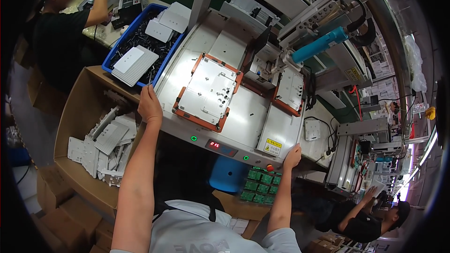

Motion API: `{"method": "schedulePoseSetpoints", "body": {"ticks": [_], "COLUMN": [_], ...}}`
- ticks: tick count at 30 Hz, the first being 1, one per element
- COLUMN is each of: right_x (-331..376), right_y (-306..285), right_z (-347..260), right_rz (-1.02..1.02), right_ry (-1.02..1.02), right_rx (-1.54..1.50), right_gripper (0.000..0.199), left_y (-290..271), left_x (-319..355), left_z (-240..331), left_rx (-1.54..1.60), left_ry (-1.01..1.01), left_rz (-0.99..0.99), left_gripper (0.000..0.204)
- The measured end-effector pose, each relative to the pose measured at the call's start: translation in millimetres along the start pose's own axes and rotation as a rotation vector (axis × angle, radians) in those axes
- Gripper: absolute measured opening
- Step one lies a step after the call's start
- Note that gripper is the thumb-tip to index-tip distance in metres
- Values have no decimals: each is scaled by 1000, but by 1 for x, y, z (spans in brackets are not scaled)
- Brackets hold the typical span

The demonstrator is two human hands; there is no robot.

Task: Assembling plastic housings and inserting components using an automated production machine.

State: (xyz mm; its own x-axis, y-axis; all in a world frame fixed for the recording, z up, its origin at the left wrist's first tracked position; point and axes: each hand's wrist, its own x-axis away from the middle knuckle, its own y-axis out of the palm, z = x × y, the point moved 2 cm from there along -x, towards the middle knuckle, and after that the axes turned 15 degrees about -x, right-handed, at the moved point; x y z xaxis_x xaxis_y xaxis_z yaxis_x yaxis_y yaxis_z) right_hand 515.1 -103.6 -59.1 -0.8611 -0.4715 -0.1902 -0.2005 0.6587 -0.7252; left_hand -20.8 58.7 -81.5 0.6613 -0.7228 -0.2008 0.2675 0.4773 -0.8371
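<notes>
In front of me is a metal machine bed (180, 124), and my arms reach to its two front corners. My left hand (150, 106) has its fingers closed at the left corner, just below the blue bin (108, 60). My right hand (292, 156) is wrapped around the right corner, close to the red stop button (270, 167). Between the hands, an orange-edged fixture (199, 122) on the bed bears a white plastic panel (208, 89). A second fixture with a white panel (289, 86) sits farther right, beneath the teal cylinder (321, 44).
Black small parts and white slatted covers (136, 64) fill the blue bin. A cardboard box (65, 143) at left holds white plastic parts (112, 136). Below the bed are a blue stool (227, 173) and green circuit boards (260, 182). Co-workers are at far left and lower right.
</notes>
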Motion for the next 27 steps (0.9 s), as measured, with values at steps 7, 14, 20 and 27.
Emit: {"method": "schedulePoseSetpoints", "body": {"ticks": [7,14,20,27], "right_x": [1,-1,-2,0], "right_y": [0,3,1,1], "right_z": [1,5,6,0], "right_rz": [18,20,16,5], "right_ry": [-6,-7,-6,21], "right_rx": [-21,-6,6,8], "right_gripper": [48,48,48,50], "left_y": [-2,-1,0,-5], "left_x": [1,0,0,0], "left_z": [1,1,0,2], "left_rx": [1,9,-11,-16], "left_ry": [2,4,-1,-18], "left_rz": [-8,3,-18,-55], "left_gripper": [32,32,32,34]}}
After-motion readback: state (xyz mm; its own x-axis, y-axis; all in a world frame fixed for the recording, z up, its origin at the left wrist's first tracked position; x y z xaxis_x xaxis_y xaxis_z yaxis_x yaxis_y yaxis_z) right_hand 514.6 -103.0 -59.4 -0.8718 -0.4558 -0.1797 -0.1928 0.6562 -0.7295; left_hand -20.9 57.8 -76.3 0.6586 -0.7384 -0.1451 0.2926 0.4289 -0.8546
